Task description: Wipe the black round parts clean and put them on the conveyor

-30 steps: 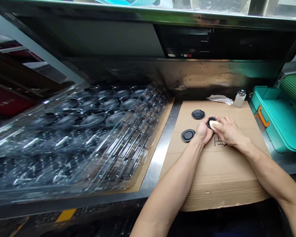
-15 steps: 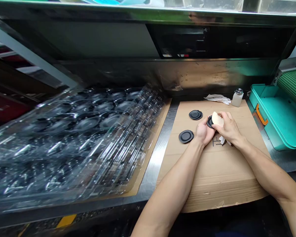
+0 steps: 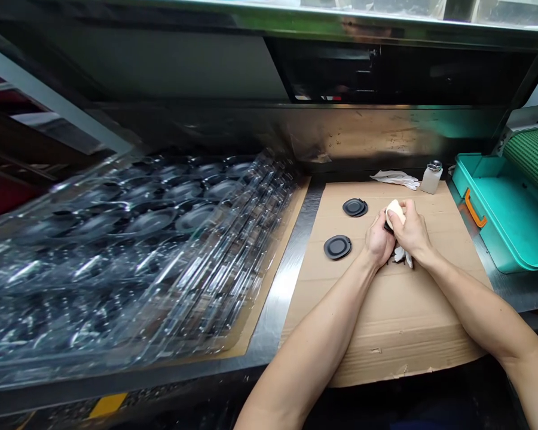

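Observation:
Over the cardboard sheet [image 3: 399,304], my left hand [image 3: 379,240] is closed around a black round disc that is almost wholly hidden between my hands. My right hand [image 3: 412,232] pinches a pale wiping pad [image 3: 393,212] against that disc, with a bit of white cloth [image 3: 401,255] hanging below its fingers. Two more black discs lie on the cardboard: one [image 3: 338,246] to the left of my left hand, one [image 3: 355,207] further back.
A stack of clear plastic trays [image 3: 130,239] holding several dark discs fills the left side. At the back lie a white rag [image 3: 394,177] and a small dispenser bottle [image 3: 431,177]. A teal bin [image 3: 506,215] stands at the right, by a green-belted machine.
Both hands drew closer together and the pad moved up over the held disc, which now shows less. White cloth has appeared beneath my right hand.

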The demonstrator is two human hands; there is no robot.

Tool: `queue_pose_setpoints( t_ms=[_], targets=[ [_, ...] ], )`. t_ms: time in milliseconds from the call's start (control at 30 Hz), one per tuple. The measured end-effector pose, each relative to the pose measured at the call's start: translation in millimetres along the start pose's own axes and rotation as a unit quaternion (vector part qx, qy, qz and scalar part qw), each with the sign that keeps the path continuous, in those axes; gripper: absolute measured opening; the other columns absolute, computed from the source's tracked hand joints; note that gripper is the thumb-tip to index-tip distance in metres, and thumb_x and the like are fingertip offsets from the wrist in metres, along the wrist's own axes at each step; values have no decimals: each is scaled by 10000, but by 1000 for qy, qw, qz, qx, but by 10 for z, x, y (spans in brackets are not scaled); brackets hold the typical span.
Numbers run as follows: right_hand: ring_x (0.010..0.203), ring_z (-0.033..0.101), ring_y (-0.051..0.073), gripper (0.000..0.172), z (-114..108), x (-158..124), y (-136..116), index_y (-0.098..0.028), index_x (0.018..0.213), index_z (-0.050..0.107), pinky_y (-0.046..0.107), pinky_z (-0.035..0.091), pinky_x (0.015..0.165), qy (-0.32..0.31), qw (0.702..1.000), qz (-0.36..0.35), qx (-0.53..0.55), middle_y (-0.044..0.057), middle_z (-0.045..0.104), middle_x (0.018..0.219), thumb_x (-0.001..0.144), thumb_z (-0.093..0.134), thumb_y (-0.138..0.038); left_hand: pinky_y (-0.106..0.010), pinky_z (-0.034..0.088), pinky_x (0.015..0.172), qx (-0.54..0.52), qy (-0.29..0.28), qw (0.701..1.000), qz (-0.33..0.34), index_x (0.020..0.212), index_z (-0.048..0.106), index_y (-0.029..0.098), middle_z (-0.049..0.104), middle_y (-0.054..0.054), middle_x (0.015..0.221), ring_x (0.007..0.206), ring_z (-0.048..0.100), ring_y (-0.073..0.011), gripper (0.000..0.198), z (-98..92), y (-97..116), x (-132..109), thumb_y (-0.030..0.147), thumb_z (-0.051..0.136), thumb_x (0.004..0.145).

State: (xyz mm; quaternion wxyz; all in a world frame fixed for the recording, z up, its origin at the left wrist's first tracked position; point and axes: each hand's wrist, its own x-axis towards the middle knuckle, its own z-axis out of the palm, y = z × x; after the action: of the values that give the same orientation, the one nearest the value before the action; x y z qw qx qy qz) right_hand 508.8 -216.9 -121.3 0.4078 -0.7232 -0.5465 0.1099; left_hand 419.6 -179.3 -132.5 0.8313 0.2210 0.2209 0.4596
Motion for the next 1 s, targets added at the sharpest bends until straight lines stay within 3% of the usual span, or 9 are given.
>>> queue_pose_setpoints(
  t_ms=[133, 233, 433, 533, 667, 833, 1000],
  targets=[
    [881, 699, 230, 251, 4, -27, -16, -245, 1088, 557, 311, 491, 747, -78, 996, -39, 33, 51, 744, 1000, 947, 548, -452, -338, 504, 1076, -1, 47, 999, -1, 1201, 643, 198, 750, -63, 1032, 1082, 713, -194, 309, -23, 49, -13, 286, 373, 1079],
    [865, 689, 222, 263, -60, -39, -49, -250, 1095, 562, 297, 475, 742, -115, 992, -55, -2, 34, 737, 994, 957, 535, -472, -370, 514, 1071, -6, 44, 999, -9, 1159, 644, 196, 743, -73, 1033, 1084, 715, -209, 322, -25, 79, -24, 325, 359, 1083],
    [880, 701, 297, 400, -159, -63, -137, -209, 1321, 507, 328, 446, 739, -85, 972, 25, -216, 117, 751, 1005, 1050, 383, -476, -375, 473, 1136, -18, 29, 999, -6, 1035, 665, 181, 747, -91, 1082, 1185, 681, -215, 333, -21, 62, -17, 305, 359, 1079],
    [898, 709, 297, 466, -149, -86, -145, -232, 1394, 474, 323, 445, 746, -118, 965, -6, -236, 112, 760, 1037, 1059, 370, -538, -400, 480, 1138, -27, 37, 999, -20, 1006, 675, 171, 754, -116, 1101, 1208, 675, -233, 350, -52, 124, -10, 303, 358, 1075],
    [930, 714, 306, 500, -143, -36, -97, -225, 1376, 502, 329, 445, 767, -80, 959, 13, -273, 129, 762, 1049, 1072, 319, -578, -407, 517, 1102, -35, 39, 998, -45, 971, 677, 160, 763, -109, 1032, 1177, 689, -227, 385, -89, 191, 16, 296, 334, 1081],
    [966, 716, 306, 530, -169, -8, -52, -267, 1438, 488, 328, 447, 785, -112, 957, -25, -266, 113, 767, 1075, 1057, 362, -614, -386, 530, 1084, -35, 45, 997, -57, 1022, 710, 138, 771, -121, 1032, 1138, 702, -223, 390, -92, 168, 24, 302, 361, 1075],
    [961, 718, 307, 590, -180, -9, -60, -238, 1457, 490, 331, 447, 798, -83, 948, 16, -307, 152, 760, 1061, 1065, 299, -635, -422, 532, 1079, -13, 31, 997, -73, 999, 712, 133, 779, -114, 981, 1113, 712, -236, 408, -86, 112, 4, 306, 351, 1081]
  ],
)
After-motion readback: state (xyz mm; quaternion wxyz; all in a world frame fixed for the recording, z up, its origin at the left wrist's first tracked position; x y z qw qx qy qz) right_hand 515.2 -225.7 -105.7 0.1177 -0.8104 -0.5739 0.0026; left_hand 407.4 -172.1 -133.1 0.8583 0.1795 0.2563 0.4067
